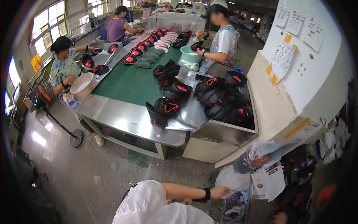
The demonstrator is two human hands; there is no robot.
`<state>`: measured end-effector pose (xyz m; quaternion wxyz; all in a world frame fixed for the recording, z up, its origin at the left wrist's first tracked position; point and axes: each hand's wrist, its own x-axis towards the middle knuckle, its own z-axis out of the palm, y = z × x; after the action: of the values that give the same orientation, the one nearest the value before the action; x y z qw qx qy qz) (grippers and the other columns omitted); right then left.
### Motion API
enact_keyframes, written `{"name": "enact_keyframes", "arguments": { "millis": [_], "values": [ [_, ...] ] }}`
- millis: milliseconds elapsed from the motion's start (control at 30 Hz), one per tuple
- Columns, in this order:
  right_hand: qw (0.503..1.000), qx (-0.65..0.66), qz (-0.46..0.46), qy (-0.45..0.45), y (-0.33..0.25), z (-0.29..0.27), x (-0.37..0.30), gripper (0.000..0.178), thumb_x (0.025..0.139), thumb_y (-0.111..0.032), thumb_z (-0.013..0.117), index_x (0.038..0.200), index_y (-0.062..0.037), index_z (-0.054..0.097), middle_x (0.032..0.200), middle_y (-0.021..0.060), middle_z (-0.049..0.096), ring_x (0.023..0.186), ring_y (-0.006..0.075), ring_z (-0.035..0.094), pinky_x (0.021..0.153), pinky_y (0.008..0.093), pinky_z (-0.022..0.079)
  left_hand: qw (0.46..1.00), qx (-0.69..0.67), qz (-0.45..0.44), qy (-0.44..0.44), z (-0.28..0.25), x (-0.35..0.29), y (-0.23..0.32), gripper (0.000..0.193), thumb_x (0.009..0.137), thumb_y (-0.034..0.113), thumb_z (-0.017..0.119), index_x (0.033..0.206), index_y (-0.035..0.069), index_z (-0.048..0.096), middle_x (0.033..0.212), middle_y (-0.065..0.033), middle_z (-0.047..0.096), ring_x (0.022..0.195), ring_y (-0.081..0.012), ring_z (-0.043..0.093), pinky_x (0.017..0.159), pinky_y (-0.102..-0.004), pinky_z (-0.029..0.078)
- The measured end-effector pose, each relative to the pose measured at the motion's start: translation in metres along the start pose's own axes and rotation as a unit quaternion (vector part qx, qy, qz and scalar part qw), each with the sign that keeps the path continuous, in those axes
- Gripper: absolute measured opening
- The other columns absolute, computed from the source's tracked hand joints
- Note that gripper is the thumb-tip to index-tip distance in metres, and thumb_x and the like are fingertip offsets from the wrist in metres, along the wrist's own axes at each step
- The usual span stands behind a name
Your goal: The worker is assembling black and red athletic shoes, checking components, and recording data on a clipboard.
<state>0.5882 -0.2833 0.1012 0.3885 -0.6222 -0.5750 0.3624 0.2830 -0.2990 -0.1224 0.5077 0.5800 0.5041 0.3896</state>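
Note:
At the bottom, my left arm, in a white sleeve with a black wristband, stretches to the right. My left hand [219, 192] is closed at the edge of a bin [235, 208] holding plastic-wrapped items. A clear plastic bag [228, 177] lies just beyond the fingers; what they grip is too small to make out. My right hand [279, 218] is smeared at the lower edge, beside a dark heap of black-and-red pieces [297, 194], its fingers unclear. Between the hands is a box with white printed sheets [269, 180].
Ahead stands a metal-edged table with a green belt [121, 84], bearing black-and-red shoe uppers [164, 110]. More uppers fill a metal tray [223, 99] beside a pillar [294, 63]. Several people work along the belt, near a green basin [191, 56] and a beige basin [82, 85].

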Motion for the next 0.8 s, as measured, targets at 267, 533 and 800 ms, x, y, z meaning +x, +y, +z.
{"name": "enact_keyframes", "arguments": {
  "millis": [267,533,800],
  "values": [
    [0.936,0.14,0.039,-0.32,0.087,0.085,-0.056,0.021,0.086,-0.018,0.053,0.098,-0.0011,0.056,0.083,0.0022,0.058,0.065,0.0091,0.05,0.054,0.0225,0.041,0.933,0.124,0.311,-0.134,0.044,-0.018,0.171,0.02,0.084,0.021,0.049,0.085,0.002,0.055,0.074,-0.0134,0.06,0.071,-0.0303,0.06,0.064,-0.0389,0.047],
    [0.897,-0.181,0.047,-0.401,0.136,-0.018,-0.043,0.012,0.081,-0.009,0.057,0.085,0.0022,0.055,0.084,0.0044,0.058,0.076,0.0089,0.052,0.063,0.0224,0.042,0.857,0.398,0.308,-0.109,0.129,0.022,0.252,0.02,0.071,0.02,0.057,0.08,0.002,0.056,0.054,-0.0122,0.055,0.053,-0.0291,0.059,0.047,-0.0378,0.045],
    [0.976,0.159,-0.112,-0.098,0.224,-0.166,-0.063,0.017,0.084,-0.004,0.051,0.1,0.0004,0.047,0.077,0.0071,0.058,0.075,0.016,0.056,0.068,0.0276,0.045,0.833,0.052,0.469,-0.289,0.332,0.074,0.312,0.011,0.073,0.007,0.055,0.084,0.006,0.057,0.078,-0.0099,0.054,0.075,-0.0291,0.055,0.064,-0.0384,0.045]
  ]
}}
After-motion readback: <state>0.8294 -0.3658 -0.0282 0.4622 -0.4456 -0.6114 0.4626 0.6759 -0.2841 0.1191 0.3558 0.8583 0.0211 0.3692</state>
